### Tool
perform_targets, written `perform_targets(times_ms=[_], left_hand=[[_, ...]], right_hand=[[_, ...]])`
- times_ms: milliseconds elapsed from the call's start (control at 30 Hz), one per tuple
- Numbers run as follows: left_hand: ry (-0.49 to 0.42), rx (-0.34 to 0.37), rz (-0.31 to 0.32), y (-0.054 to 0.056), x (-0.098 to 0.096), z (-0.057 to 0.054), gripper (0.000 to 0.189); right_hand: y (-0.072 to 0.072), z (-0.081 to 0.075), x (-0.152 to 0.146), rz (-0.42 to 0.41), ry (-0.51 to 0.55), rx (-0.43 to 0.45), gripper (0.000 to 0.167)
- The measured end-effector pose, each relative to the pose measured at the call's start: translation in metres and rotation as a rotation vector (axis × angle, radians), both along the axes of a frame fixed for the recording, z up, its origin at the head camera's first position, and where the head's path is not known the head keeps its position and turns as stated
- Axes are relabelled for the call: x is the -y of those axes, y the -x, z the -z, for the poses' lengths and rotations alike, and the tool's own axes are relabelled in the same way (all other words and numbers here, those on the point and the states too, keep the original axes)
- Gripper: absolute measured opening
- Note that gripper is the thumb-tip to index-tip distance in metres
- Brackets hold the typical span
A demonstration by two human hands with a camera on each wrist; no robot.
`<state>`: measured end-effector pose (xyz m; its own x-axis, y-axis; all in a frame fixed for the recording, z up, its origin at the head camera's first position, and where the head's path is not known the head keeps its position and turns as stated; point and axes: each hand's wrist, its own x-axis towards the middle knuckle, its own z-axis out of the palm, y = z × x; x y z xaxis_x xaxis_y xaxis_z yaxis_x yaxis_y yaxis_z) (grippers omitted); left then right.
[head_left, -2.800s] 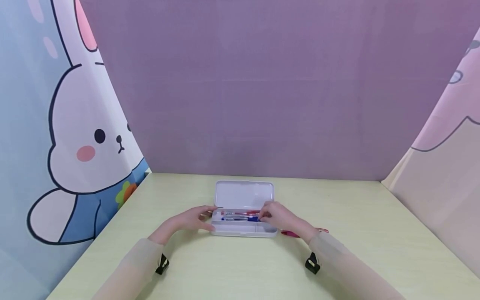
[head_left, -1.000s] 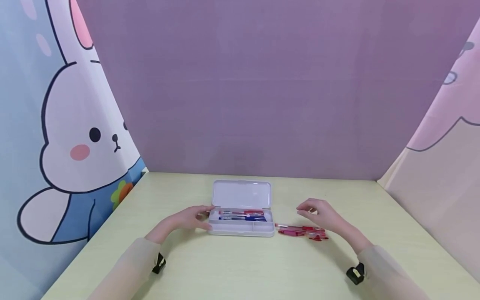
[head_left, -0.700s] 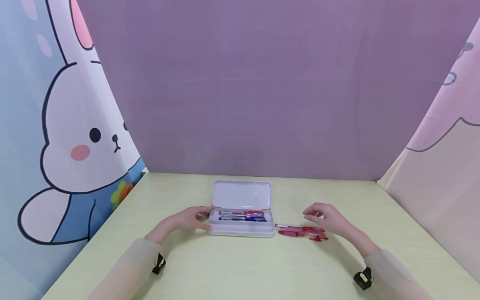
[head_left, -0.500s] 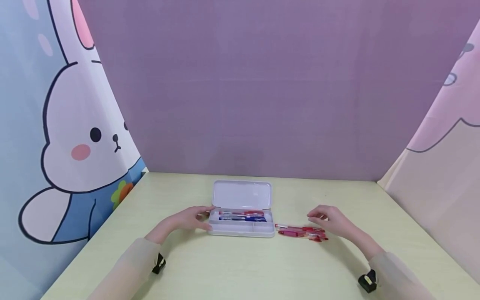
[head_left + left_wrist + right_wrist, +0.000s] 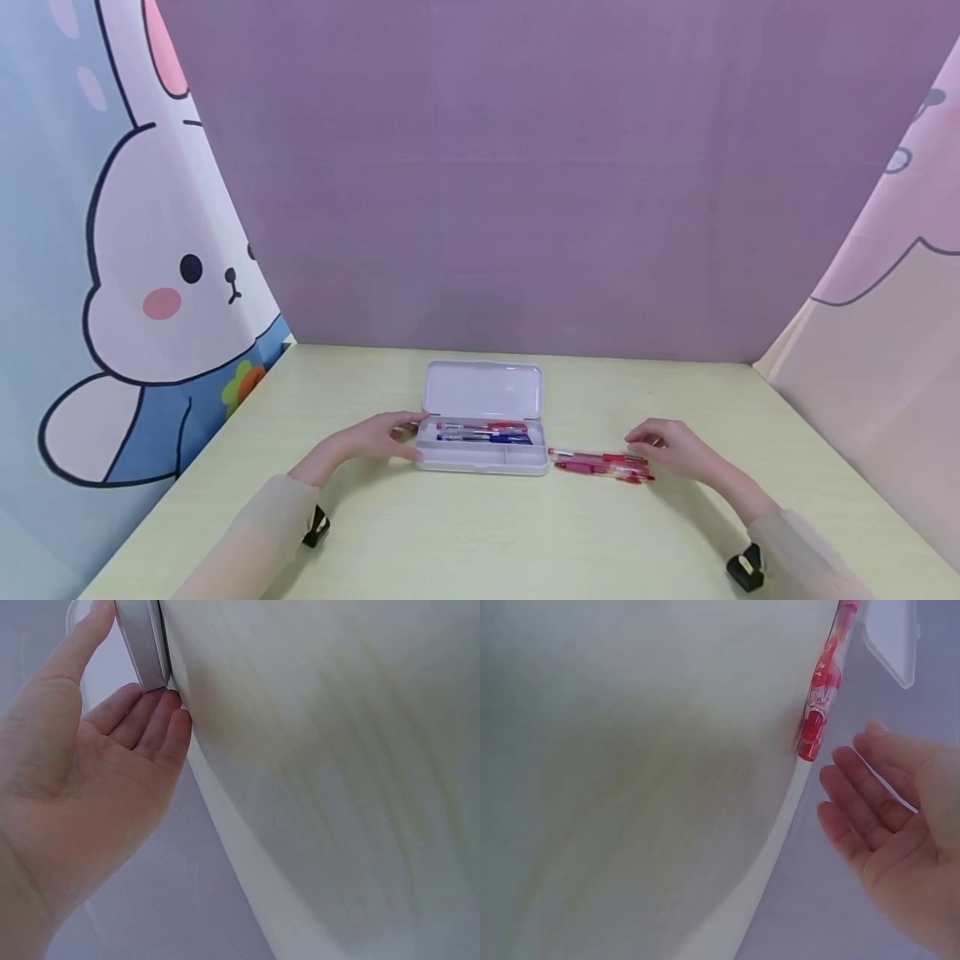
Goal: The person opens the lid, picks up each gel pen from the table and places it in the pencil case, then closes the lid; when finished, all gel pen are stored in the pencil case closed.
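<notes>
In the head view, an open white pencil case (image 5: 480, 457) lies on the table, its lid (image 5: 483, 388) tipped back. A red pen (image 5: 510, 427) and a blue pen (image 5: 510, 437) lie in its rear compartment. My left hand (image 5: 371, 437) holds the case's left end, thumb at the front corner and fingers at the back, as the left wrist view also shows. Right of the case lie several red and pink pens (image 5: 600, 465) side by side. My right hand (image 5: 675, 448) hovers at their right end, holding nothing, fingers loosely bent in the right wrist view.
The pale yellow table (image 5: 480, 542) reaches back to a purple cloth (image 5: 480, 183). A rabbit-print curtain (image 5: 172, 250) hangs on the left and a pink and cream curtain (image 5: 892, 350) on the right. Each wrist wears a black camera mount (image 5: 317, 527).
My right hand has left the blue pen in the case and moved right, then lower, to the loose pens' right end. My left hand stays on the case.
</notes>
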<state>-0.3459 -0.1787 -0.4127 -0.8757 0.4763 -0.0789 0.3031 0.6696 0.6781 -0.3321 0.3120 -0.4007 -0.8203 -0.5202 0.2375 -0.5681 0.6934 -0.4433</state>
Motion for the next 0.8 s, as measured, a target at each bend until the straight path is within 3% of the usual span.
perform_targets(times_ms=[333,800], left_hand=[[0.004,-0.007,0.012,-0.0020,0.0002,-0.0017,0.077],[0.001,0.000,0.019,0.0004,0.0020,0.0014,0.077]], right_hand=[[-0.0008,0.0012,0.0022,-0.017,-0.043,0.046,0.012],[0.0025,0.0070,0.0051,0.012,-0.102,-0.021,0.010]])
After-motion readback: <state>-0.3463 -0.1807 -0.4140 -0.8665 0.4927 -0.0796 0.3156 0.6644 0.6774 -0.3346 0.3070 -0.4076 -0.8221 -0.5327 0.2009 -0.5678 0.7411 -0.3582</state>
